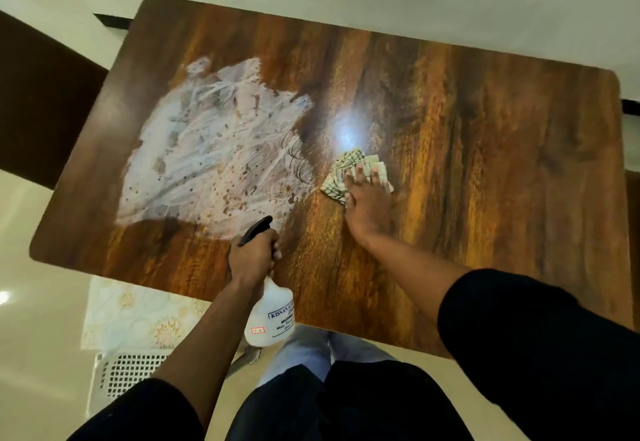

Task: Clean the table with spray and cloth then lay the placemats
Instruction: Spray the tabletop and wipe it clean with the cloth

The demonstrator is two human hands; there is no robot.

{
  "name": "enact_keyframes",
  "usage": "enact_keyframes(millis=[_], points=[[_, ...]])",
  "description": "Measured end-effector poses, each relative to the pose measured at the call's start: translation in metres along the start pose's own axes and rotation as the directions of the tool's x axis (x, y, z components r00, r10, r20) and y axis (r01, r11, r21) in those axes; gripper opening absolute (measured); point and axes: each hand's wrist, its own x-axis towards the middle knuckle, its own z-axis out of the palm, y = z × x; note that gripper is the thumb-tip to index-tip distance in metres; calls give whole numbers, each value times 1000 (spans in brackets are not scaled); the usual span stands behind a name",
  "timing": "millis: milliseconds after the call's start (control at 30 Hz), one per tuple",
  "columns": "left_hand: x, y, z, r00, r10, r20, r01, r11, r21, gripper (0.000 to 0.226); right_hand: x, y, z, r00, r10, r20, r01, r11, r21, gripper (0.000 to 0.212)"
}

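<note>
Cloth (pixel 349 177) soft, limp, mid-table (pixel 485 163), pinned flat under right hand (pixel 367 198), fingers straight. Bottle (pixel 268 316) light, rigid plastic; left hand (pixel 252 257) grips neck over near edge. Smear (pixel 207 150) left.

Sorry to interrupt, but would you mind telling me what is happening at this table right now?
A person is cleaning a glossy brown wood-grain table. The left hand grips a white plastic spray bottle with a black trigger head over the near edge. The right hand presses a folded patterned cloth flat near the table's middle. A big whitish smeared patch covers the left half, not yet wiped away. A pale floral placemat waits off the table, beside its near left edge.
</note>
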Motion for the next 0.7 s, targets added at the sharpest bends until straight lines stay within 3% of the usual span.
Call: enact_keyframes(millis=[67,133,233,300,367,400,467,600,700], points=[[-4,1,-3,1000,4,-8,-5,999,-48,25,-15,-19,16,990,-119,69,123,992,-44,50],[-4,-1,-6,1000,13,-14,-14,996,-84,34,-31,-30,34,938,-317,139,325,945,-44,50],[-2,0,-10,996,-24,-83,16,996,-91,11,-46,-34,51,761,-589,273,603,797,38,49],[-1,-3,-13,993,-49,-108,39,995,-90,23,-41,-29,51,633,-695,342,724,687,56,49],[-1,-7,-15,993,-53,-101,44,995,-90,32,-26,-21,43,562,-733,383,776,628,63,53],[-2,-7,-17,995,-44,-93,36,996,-86,32,-17,-18,38,562,-729,390,773,631,68,54],[-1,-11,-21,996,-28,-80,20,995,-100,16,-1,-19,26,647,-675,355,714,700,30,53],[8,-15,-29,997,-11,-71,2,993,-121,48,25,-36,12,879,-421,223,443,895,-57,51],[13,-10,-34,996,-19,-91,7,991,-133,33,18,-55,31,940,-319,121,328,943,-58,50]])
